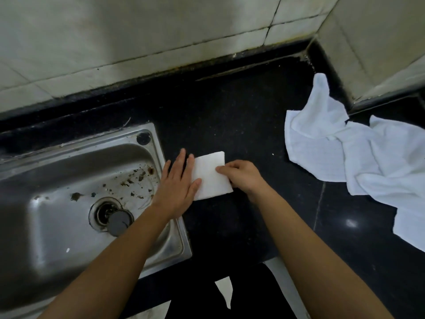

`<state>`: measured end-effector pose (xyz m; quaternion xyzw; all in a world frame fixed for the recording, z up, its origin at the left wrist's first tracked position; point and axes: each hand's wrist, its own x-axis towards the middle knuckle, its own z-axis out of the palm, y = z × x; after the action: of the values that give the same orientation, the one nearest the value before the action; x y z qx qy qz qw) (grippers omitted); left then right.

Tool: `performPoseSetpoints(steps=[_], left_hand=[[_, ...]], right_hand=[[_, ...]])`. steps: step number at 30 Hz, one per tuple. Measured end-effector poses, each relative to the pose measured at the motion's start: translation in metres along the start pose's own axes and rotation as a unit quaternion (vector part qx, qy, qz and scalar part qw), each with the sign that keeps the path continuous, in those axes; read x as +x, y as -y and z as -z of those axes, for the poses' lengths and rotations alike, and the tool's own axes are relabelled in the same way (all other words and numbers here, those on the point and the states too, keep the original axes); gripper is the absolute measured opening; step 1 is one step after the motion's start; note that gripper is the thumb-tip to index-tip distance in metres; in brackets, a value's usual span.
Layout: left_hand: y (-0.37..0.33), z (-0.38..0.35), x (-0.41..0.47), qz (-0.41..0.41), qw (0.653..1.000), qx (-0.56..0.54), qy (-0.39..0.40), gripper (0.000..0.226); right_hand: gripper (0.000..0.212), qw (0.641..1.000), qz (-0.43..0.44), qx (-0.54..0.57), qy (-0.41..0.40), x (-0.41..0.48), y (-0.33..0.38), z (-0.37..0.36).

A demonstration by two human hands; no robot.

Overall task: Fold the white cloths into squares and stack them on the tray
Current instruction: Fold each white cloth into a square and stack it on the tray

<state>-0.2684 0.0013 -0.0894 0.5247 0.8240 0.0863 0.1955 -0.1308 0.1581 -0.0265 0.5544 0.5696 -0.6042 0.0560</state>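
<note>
Two hands press a folded cloth (210,174) on the black counter (241,116): left (177,187) flat, right (241,176) pinching it.

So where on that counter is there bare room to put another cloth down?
Bare counter lies between the wall and the folded cloth, and near the front edge beside the sink. The right side is crowded with loose cloths.

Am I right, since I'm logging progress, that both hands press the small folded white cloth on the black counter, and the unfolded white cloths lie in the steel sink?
Not quite. The head view shows the unfolded white cloths on the black counter to the right, not in the steel sink. The rest holds: left hand and right hand press the small folded white cloth.
</note>
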Motion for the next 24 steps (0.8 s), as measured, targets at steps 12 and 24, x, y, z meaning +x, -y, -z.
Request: performPoseSetpoints(steps=[12, 24], left_hand=[[-0.066, 0.125, 0.02, 0.222, 0.692, -0.676, 0.123, 0.061], [-0.173, 0.121, -0.001, 0.181, 0.61, -0.704, 0.315, 0.037]], right_hand=[[0.027, 0.978, 0.099, 0.182, 0.009, -0.097, 0.055, 0.063], [0.03, 0.926, 0.093, 0.354, -0.094, -0.185, -0.04, 0.1]])
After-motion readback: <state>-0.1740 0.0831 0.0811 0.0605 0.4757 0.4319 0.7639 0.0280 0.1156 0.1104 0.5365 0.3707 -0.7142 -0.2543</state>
